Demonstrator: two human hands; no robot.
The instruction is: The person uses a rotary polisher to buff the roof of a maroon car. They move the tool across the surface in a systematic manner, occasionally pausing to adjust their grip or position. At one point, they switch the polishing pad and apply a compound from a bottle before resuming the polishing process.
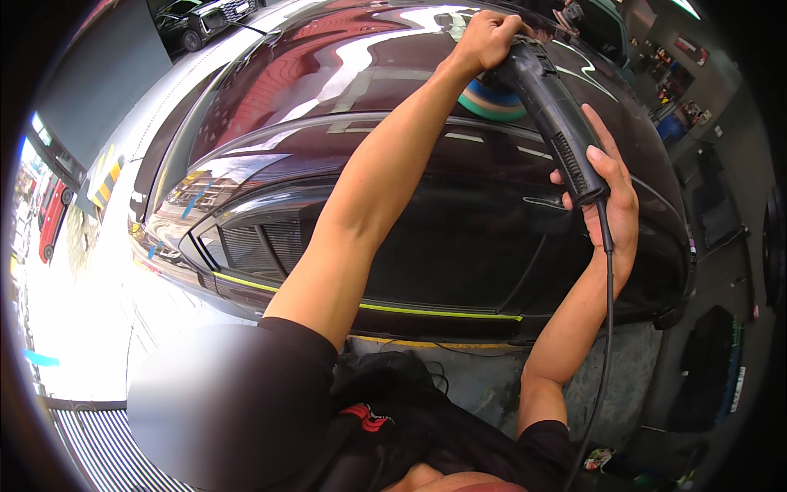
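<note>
A black corded car polisher [551, 115] reaches across the dark, glossy car roof [361, 152], its head away from me and its rear end toward me. My left hand [489, 39] is closed over the polisher's head, at the far end. Around the vented rear of the body, my right hand [615, 197] holds on with the index finger stretched along the side. Beneath the head shows a round pad [492, 102] with blue, pale and green layers. It lies against the roof, though its far side is hidden by the tool and my left hand.
The power cord [609, 312] hangs from the polisher past my right forearm. Yellow-green tape [418, 312] runs under the side windows; blue tape [194, 199] sticks to the front. Another dark car [193, 20] stands far left. Shelves with bottles [668, 78] stand at the right.
</note>
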